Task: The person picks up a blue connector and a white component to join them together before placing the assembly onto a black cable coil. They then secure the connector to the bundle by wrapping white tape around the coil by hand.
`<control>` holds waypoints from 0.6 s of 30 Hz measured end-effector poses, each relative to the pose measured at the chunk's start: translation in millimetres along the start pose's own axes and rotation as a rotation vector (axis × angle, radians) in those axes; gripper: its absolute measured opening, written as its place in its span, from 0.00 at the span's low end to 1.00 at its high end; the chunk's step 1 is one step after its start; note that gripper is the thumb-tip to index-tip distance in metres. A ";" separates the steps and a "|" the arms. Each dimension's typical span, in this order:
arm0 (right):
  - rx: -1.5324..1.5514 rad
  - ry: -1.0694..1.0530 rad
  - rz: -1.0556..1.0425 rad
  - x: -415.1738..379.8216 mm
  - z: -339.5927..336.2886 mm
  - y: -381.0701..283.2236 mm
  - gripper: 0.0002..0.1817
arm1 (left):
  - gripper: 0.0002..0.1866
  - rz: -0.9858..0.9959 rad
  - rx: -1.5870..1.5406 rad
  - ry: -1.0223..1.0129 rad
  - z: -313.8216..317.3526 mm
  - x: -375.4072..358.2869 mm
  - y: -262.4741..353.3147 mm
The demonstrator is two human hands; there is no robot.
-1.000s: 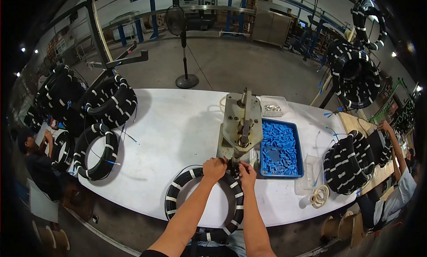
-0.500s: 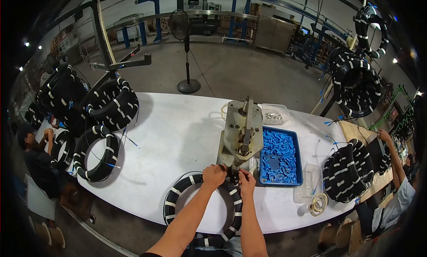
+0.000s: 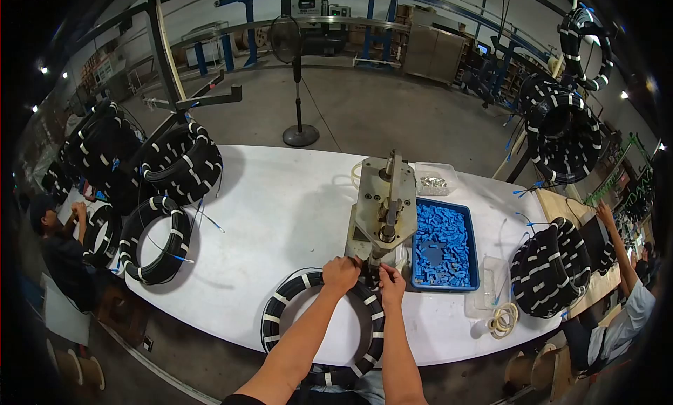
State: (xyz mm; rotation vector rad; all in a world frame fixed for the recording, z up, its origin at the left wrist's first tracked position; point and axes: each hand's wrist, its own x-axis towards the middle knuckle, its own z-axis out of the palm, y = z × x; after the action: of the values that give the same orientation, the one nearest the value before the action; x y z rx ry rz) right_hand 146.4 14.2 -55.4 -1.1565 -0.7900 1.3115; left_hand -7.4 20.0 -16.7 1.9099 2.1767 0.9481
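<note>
A coil of black cable [image 3: 275,305] bound with white bands lies at the table's front edge, under my forearms. A loose strand curves from its upper left toward my left hand [image 3: 341,275], which is closed around the black cable at the foot of a metal bench press [image 3: 382,198]. My right hand [image 3: 392,286] is on the other side of the press's lower tool, thumb and fingers pinched together. Whatever those fingertips hold is too small and hidden to make out. Right of the press stands a blue tray [image 3: 443,288] full of small blue plastic pieces [image 3: 445,230].
A clear box of small metal parts [image 3: 433,182] sits behind the tray. Banded coils stand at left [image 3: 155,240] and right [image 3: 550,268] on the white table [image 3: 280,195]. A clear container [image 3: 488,286] and a tape roll [image 3: 503,321] lie at right. Co-workers flank both sides.
Both hands stay at the press, with only slight finger movement visible. The whole view has shifted a little to the right; the coil and tray keep their places.
</note>
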 end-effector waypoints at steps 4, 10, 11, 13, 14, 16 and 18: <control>-0.023 0.007 -0.007 -0.3 1.2 -1.8 0.11 | 0.22 -0.016 -0.011 -0.043 -4.3 0.7 2.6; -0.045 -0.003 -0.042 -0.3 -1.0 0.2 0.11 | 0.22 -0.013 0.023 -0.059 4.0 -1.0 -2.8; -0.038 -0.001 -0.060 0.4 -0.4 1.2 0.11 | 0.22 -0.022 0.033 -0.074 -0.1 1.5 -0.5; -0.037 0.007 -0.046 -1.6 2.1 -2.2 0.11 | 0.22 -0.035 0.037 -0.096 -4.2 2.9 1.8; -0.037 0.010 -0.039 -2.6 2.9 -4.3 0.11 | 0.21 -0.050 0.023 -0.111 -6.5 2.4 3.0; -0.036 0.011 -0.036 -3.5 3.5 -6.4 0.10 | 0.21 -0.069 0.017 -0.131 -12.2 2.5 7.1; -0.029 0.007 -0.050 -3.5 4.2 -5.9 0.09 | 0.22 -0.071 0.011 -0.120 -12.1 4.0 7.7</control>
State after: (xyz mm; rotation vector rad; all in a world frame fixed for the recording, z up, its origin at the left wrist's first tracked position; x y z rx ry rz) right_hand 143.7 12.3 -48.1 -1.1571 -0.8303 1.2573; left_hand -7.1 19.2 -1.9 1.8305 2.1695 0.7904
